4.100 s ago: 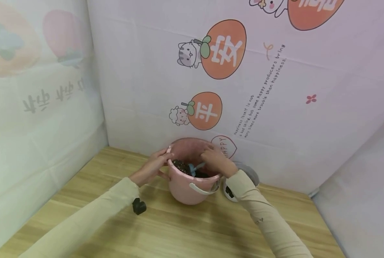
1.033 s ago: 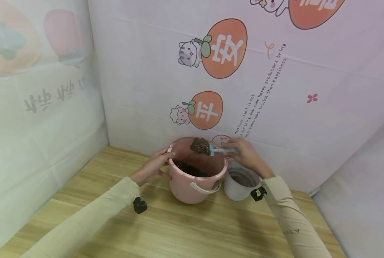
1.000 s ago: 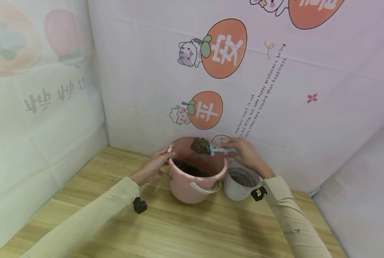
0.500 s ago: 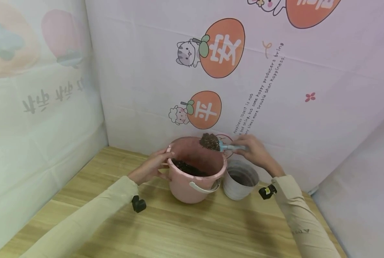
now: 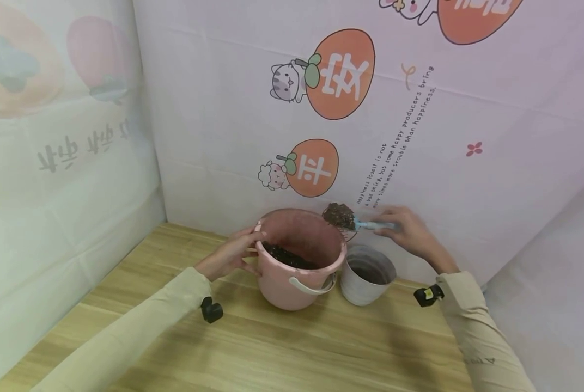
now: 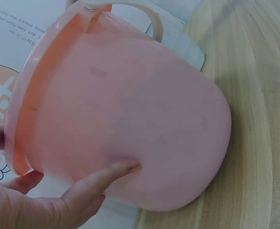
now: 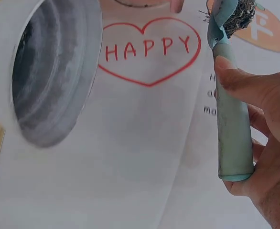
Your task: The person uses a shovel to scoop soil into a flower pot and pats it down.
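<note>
My left hand (image 5: 232, 252) grips the left rim of a pink bucket (image 5: 292, 286), thumb over the edge. In the left wrist view, one finger of this hand (image 6: 39, 205) presses the bucket's outer wall (image 6: 130, 95). Dark soil (image 5: 288, 256) lies inside the bucket. My right hand (image 5: 409, 231) holds a small blue trowel (image 5: 370, 225) by its handle, its blade heaped with brown soil (image 5: 339, 215). The blade is raised above the bucket's right rim. Right below the handle stands a whitish flowerpot (image 5: 360, 292) with some dark soil at its bottom.
Both containers stand side by side on a wooden table (image 5: 253, 348), close to a printed white cloth (image 5: 213, 136) behind. Another cloth (image 5: 76, 218) hangs on the left. A white handle (image 5: 311, 287) hangs down the bucket's front.
My right hand first had the trowel down in the bucket's soil. It then lifted a heap of soil and moved right, toward the flowerpot. The left hand and bucket have stayed put.
</note>
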